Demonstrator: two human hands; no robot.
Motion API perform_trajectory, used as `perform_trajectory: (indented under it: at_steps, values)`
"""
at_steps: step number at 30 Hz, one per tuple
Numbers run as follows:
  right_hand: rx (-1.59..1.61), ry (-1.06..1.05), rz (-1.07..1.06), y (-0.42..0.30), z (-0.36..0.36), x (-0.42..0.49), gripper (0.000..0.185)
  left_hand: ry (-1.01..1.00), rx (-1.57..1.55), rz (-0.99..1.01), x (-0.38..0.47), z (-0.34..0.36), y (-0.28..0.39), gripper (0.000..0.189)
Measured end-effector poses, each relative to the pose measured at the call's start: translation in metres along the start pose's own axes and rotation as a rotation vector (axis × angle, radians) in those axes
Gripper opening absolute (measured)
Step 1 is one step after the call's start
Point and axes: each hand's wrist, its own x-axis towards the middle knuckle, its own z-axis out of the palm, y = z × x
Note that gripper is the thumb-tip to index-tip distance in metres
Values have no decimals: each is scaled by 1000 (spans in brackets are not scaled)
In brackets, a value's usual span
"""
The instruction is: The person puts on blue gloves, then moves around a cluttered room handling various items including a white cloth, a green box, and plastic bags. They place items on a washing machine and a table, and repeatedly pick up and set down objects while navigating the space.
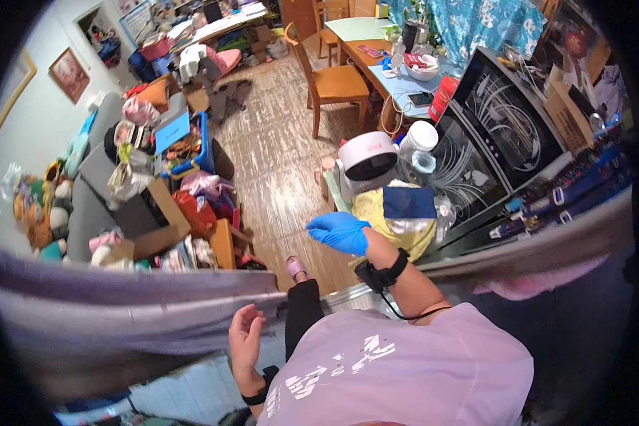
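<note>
My right hand (341, 233), in a blue disposable glove, hangs in front of me with its fingers pointing left. No object shows in it; its palm is turned away. A yellow cloth (366, 205) and a folded navy cloth (409, 202) lie just beyond it to the right. Lower down, my left hand (246, 335) is bare, with the thumb apart from loosely bent fingers and nothing held. It is beside my black trouser leg (302, 311), near a greyish-purple curtain (138, 306). Both wrists wear black straps. One foot in a pink slipper (296, 268) is forward on the floor.
A wood-patterned floor (277, 175) runs ahead between a cluttered grey sofa (90, 213) and a table (375, 58). A white rounded appliance (370, 157) and a glass-fronted cabinet (474, 154) stand right. A blue crate (205, 141), cardboard box (165, 213) and wooden chair (338, 82) border the floor.
</note>
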Motion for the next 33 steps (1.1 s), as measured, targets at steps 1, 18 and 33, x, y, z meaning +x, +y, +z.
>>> perform_trajectory:
  at_steps: [1, 18, 33]
  values:
    - [32, 44, 19, 11, -15, 20, 36, -34, 19, 12, 33, -5, 8, 27]
    - [91, 612, 572, 130, -217, 265, 30, -595, 606, 243, 570, 28, 209, 26]
    - [-154, 863, 967, 337, -432, 504, 37, -550, 728, 107, 910, 82, 278, 30]
